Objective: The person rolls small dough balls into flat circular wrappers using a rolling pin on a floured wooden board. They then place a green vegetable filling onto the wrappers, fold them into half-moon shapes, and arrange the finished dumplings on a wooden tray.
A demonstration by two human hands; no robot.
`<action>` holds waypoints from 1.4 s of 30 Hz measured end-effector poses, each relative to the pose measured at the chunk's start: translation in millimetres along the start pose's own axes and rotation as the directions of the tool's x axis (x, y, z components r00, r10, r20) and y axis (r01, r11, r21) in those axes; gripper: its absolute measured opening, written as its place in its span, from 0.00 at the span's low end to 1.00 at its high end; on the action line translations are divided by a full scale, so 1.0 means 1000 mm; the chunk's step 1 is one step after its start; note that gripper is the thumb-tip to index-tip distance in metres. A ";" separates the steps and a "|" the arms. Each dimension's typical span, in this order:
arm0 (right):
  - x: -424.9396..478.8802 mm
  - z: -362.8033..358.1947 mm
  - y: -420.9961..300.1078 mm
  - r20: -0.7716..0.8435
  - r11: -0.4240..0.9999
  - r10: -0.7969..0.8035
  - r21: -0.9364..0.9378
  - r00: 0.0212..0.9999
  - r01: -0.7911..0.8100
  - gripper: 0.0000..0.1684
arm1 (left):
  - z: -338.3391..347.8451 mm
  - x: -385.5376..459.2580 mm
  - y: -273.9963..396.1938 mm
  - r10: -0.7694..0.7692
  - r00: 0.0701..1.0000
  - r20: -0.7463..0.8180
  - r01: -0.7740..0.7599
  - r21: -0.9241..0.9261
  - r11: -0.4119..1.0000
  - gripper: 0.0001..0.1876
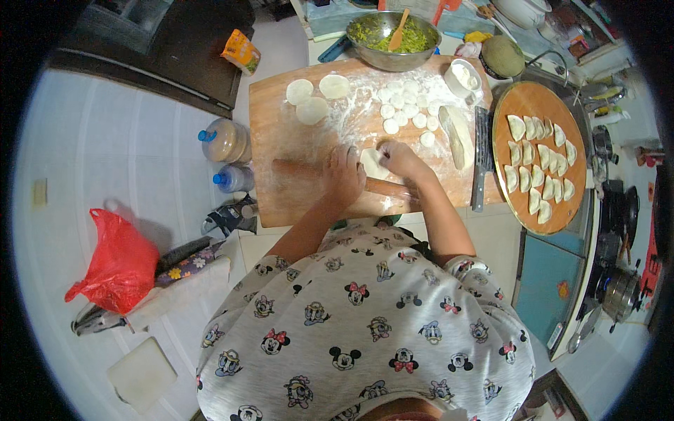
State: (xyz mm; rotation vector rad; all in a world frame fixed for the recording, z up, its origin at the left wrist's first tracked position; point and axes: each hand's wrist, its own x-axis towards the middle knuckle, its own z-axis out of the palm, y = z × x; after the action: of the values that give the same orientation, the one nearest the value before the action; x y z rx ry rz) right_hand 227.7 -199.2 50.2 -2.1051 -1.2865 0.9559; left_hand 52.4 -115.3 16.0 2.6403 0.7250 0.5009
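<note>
A wooden rolling pin (pixel 387 187) lies slanted across the floured wooden board (pixel 284 137). My left hand (pixel 344 176) is laid over the middle of the pin, its fingers pointing away from me. Just right of those fingers is a thin dough wrapper (pixel 373 162), flat on the board. My right hand (pixel 404 160) has its fingers curled on the wrapper's right edge, and its forearm passes over the pin's right end. Three rolled wrappers (pixel 311 110) rest at the back left of the board. Several small dough discs (pixel 409 100) sit behind my right hand.
A dough log (pixel 457 138) and a cleaver (pixel 479 160) lie at the board's right. Behind are a flour cup (pixel 473 93) and a steel bowl (pixel 394 62) of chopped green filling with a wooden spoon. A round board (pixel 547 223) holds several dumplings. Water bottles (pixel 226 139) stand left.
</note>
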 end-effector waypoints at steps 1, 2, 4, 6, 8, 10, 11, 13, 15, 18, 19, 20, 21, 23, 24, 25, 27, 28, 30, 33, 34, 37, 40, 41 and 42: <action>-0.001 0.003 0.005 -0.026 0.999 -0.037 0.019 0.999 0.037 0.14 | -0.005 0.002 0.005 0.008 1.000 -0.004 -0.007 0.070 0.998 0.25; -0.003 0.011 0.012 -0.052 0.996 -0.074 0.037 0.996 0.076 0.14 | -0.011 0.006 0.011 0.014 1.000 -0.008 -0.013 0.140 0.990 0.28; -0.006 0.007 0.004 -0.029 0.997 -0.075 0.013 0.997 0.075 0.17 | -0.023 0.023 0.020 -0.045 0.999 0.028 0.041 0.127 0.991 0.29; -0.010 0.010 -0.001 -0.129 0.989 -0.145 -0.012 0.981 0.145 0.18 | -0.020 0.041 0.022 -0.076 0.997 0.024 0.072 0.130 0.989 0.30; -0.005 0.007 -0.005 -0.132 0.990 -0.143 -0.037 0.981 0.139 0.19 | -0.007 0.056 0.014 -0.080 0.997 -0.012 0.081 0.156 0.984 0.29; -0.004 0.009 -0.001 -0.156 0.991 -0.133 -0.023 0.979 0.131 0.20 | 0.009 0.054 0.002 -0.124 0.992 -0.019 0.125 0.139 0.982 0.30; -0.005 0.012 0.001 -0.169 0.992 -0.126 -0.018 0.978 0.125 0.20 | 0.015 0.053 -0.004 -0.144 0.989 -0.022 0.145 0.129 0.981 0.30; -0.001 0.016 0.017 -0.155 0.992 -0.119 -0.046 0.981 0.114 0.18 | 0.010 0.028 0.005 -0.139 0.990 -0.028 0.141 0.197 0.970 0.30; 0.005 0.014 0.020 -0.124 0.995 -0.095 -0.008 0.988 0.095 0.16 | -0.001 -0.006 0.012 -0.095 0.995 -0.031 0.099 0.228 0.969 0.30; 0.020 0.011 0.021 -0.054 0.994 -0.052 0.088 0.997 0.057 0.11 | -0.011 -0.036 0.011 -0.026 1.000 -0.008 0.027 0.163 0.986 0.29; 0.028 0.007 0.012 -0.126 0.985 -0.083 0.142 0.989 0.100 0.11 | -0.013 -0.041 0.013 -0.053 0.999 0.009 0.051 0.119 0.992 0.29; 0.038 0.003 0.003 -0.199 0.970 -0.109 0.192 0.974 0.147 0.11 | -0.015 -0.043 0.013 -0.078 0.997 0.028 0.075 0.075 0.994 0.29; 0.047 -0.003 -0.007 -0.275 0.952 -0.124 0.238 0.954 0.192 0.11 | -0.021 -0.041 0.013 -0.071 0.997 0.034 0.068 0.068 0.995 0.28; 0.072 -0.017 -0.021 -0.176 0.698 0.253 0.714 0.951 -0.053 0.12 | -0.032 -0.034 0.019 -0.054 0.997 0.047 0.053 0.032 0.998 0.27; 0.094 -0.010 0.007 -0.371 0.708 0.176 0.691 0.912 0.145 0.14 | -0.031 -0.033 0.020 -0.024 0.998 0.054 0.022 0.036 0.999 0.27; 0.097 -0.008 0.011 -0.465 0.815 0.169 0.562 0.869 0.142 0.14 | -0.026 -0.034 0.016 -0.022 0.999 0.049 0.019 0.054 0.998 0.27; 0.099 -0.010 0.015 -0.642 0.959 0.115 0.269 0.758 0.083 0.14 | -0.025 -0.033 0.013 -0.002 0.999 0.053 -0.001 0.057 0.998 0.26; 0.087 -0.004 0.014 -0.610 0.996 0.040 0.092 0.791 0.020 0.16 | -0.027 -0.035 0.012 0.001 0.998 0.059 -0.005 0.051 0.999 0.26; 0.053 0.007 -0.003 -0.561 0.964 -0.113 -0.261 0.820 -0.046 0.20 | -0.030 -0.039 0.008 0.015 0.999 0.050 -0.018 0.069 0.997 0.24; 0.011 0.040 -0.010 -0.562 0.914 -0.233 -0.405 0.794 -0.019 0.23 | -0.030 -0.042 0.005 0.094 0.994 0.047 -0.098 0.091 0.991 0.23; 0.003 0.050 -0.008 -0.572 0.915 -0.266 -0.403 0.776 0.017 0.23 | -0.029 -0.043 0.004 0.102 0.994 0.040 -0.105 0.093 0.990 0.23; -0.020 0.067 -0.013 -0.505 0.950 -0.276 -0.271 0.818 0.153 0.24 | -0.026 -0.043 0.000 0.116 0.993 -0.003 -0.116 0.085 0.990 0.22; -0.034 0.064 -0.015 -0.344 0.913 -0.393 -0.258 0.853 0.316 0.24 | -0.021 -0.045 -0.004 0.115 0.992 -0.043 -0.112 0.065 0.992 0.22; -0.036 0.063 -0.013 -0.296 0.891 -0.436 -0.276 0.850 0.361 0.24 | -0.019 -0.047 -0.004 0.115 0.993 -0.035 -0.113 0.056 0.992 0.22; -0.031 0.061 -0.014 -0.352 0.905 -0.416 -0.255 0.839 0.341 0.20 | -0.024 -0.045 -0.004 0.121 0.992 -0.030 -0.119 0.055 0.991 0.22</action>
State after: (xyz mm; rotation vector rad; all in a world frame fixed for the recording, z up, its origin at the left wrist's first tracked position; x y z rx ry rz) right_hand 163.0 -218.3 31.1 -1.9271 -1.5312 0.2243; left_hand 4.6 -130.3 23.9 2.7436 0.5990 0.5668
